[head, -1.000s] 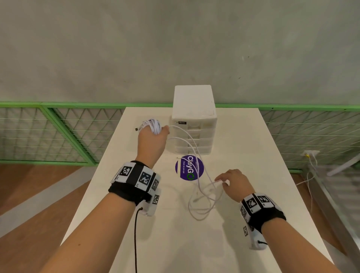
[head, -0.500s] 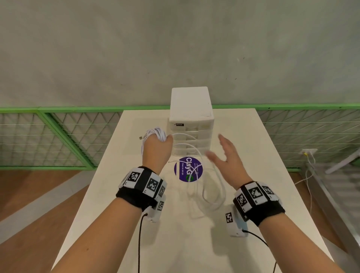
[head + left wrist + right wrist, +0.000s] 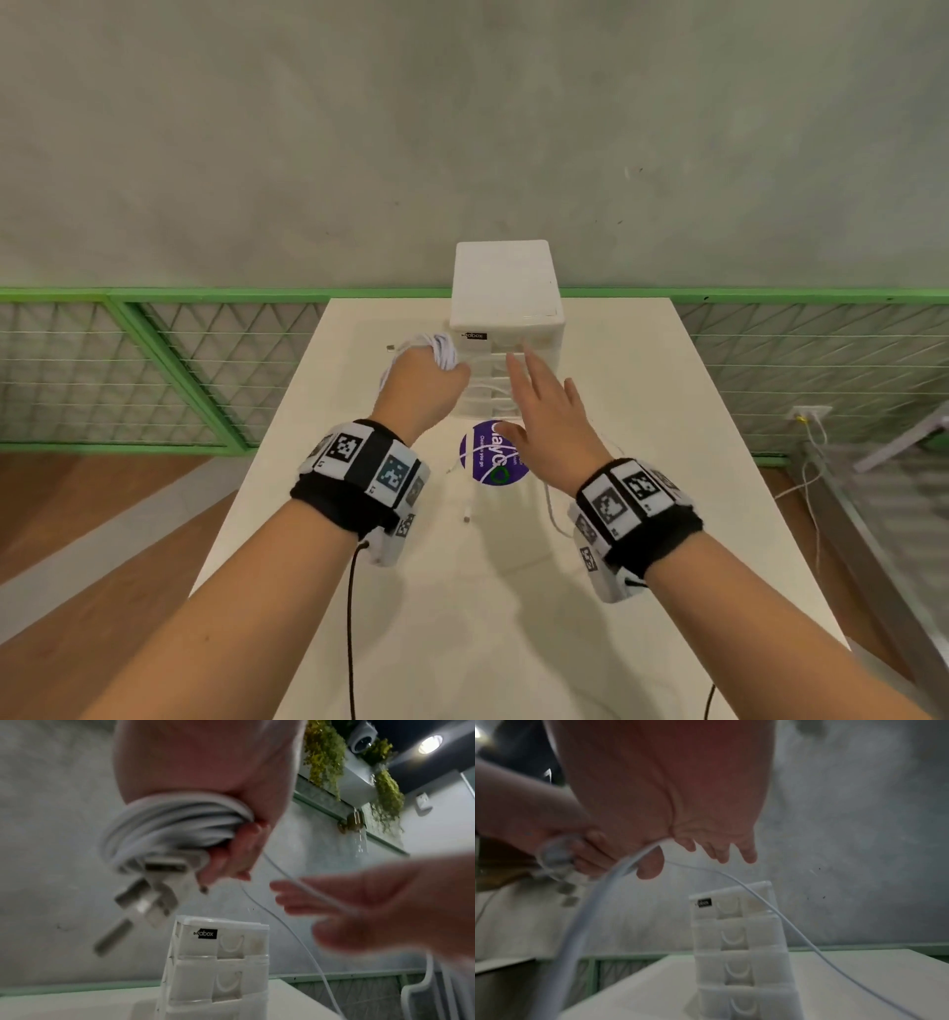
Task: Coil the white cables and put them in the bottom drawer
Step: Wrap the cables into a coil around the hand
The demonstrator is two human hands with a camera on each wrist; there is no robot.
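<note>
bottom drawer (image 3: 482, 408): half hidden by right hand (image 3: 549, 421) | plugs (image 3: 144, 902): blurred

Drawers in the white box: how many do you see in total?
4, stacked in one column in the white drawer box: top drawer, second drawer, third drawer, bottom drawer. None seems hidden.

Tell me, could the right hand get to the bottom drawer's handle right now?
Probably yes. The right hand is open in front of the drawer unit; only loose cable crosses toward the bottom drawer, draped over that hand.
</note>
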